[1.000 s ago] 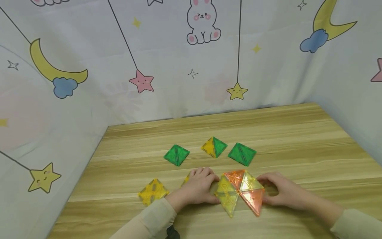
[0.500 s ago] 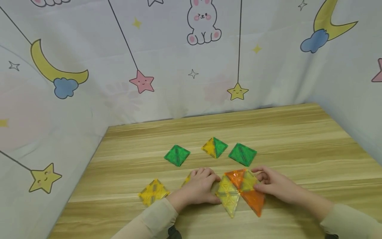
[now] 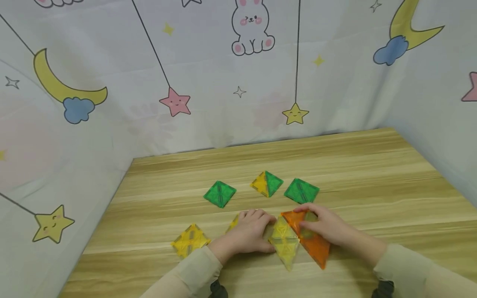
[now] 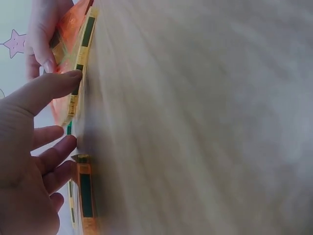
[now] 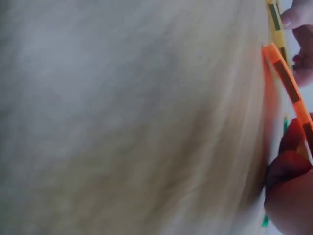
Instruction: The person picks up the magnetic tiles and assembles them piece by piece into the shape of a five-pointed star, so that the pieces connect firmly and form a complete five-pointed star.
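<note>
In the head view, translucent triangular magnetic tiles join in a fan: two yellow tiles (image 3: 284, 241) on the left, an orange tile (image 3: 293, 219) at the back and another orange tile (image 3: 316, 248) on the right. Between the orange ones, a yellow tile is largely covered by my right hand (image 3: 329, 225), which pinches the fan's far right side, thumb on top. My left hand (image 3: 249, 231) holds the left corner between thumb and fingers. The left wrist view shows its thumb (image 4: 63, 85) against a yellow tile's edge (image 4: 87, 36). An orange edge (image 5: 288, 81) slants above the table in the right wrist view.
Behind the hands lie a green tile pair (image 3: 220, 193), a yellow-and-green pair (image 3: 267, 183) and another green pair (image 3: 302, 191). A yellow pair (image 3: 191, 240) lies left of my left arm. Another yellow piece (image 3: 232, 223) is mostly hidden behind my left hand. A printed curtain (image 3: 208, 132) borders the wooden table (image 3: 354, 165).
My right hand has moved left and away from me, from the fan's right edge onto its far right tiles. The orange tiles look darker, without their glare. My left hand has stayed in place.
</note>
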Tool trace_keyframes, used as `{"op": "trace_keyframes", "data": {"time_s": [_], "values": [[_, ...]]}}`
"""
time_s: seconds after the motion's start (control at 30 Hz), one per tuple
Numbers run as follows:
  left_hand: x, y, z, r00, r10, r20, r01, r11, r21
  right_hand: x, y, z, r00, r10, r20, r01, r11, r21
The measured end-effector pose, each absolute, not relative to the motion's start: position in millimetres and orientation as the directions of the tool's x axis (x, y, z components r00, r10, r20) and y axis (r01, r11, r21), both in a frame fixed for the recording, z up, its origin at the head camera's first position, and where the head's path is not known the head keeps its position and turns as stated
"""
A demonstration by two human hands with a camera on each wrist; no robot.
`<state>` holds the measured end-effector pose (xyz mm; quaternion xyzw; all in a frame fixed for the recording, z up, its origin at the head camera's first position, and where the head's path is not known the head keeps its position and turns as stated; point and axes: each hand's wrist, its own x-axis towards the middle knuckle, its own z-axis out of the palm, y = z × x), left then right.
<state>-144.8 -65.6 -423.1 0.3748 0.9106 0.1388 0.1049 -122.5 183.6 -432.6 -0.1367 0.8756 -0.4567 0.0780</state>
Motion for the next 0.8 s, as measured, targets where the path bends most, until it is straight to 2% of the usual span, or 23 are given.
{"op": "trace_keyframes", "data": {"time_s": [0.2,0.33,0.43,0.6,0.8], "values": [[-147,-57,-421,-0.687,0.724,-0.07,0.589,0.61,0.529,-122,188,-435,-0.963,-0.268,0.008,-0.139,0.474,-0.87],[-146,-51,-420,-0.681,0.729,-0.073,0.478,0.517,0.71,-120,186,-434,-0.974,-0.227,0.021,-0.119,0.43,-0.895],[-144,-47,-418,-0.703,0.71,-0.051,0.382,0.437,0.814,-119,181,-432,-0.984,-0.174,0.049,-0.113,0.382,-0.917],[-141,-41,-413,-0.751,0.659,-0.027,0.298,0.375,0.878,-117,171,-430,-0.989,-0.093,0.113,-0.135,0.291,-0.947],[-139,-39,-413,-0.782,0.622,-0.043,0.255,0.383,0.888,-117,162,-431,-0.994,-0.032,0.101,-0.105,0.188,-0.976]]}}
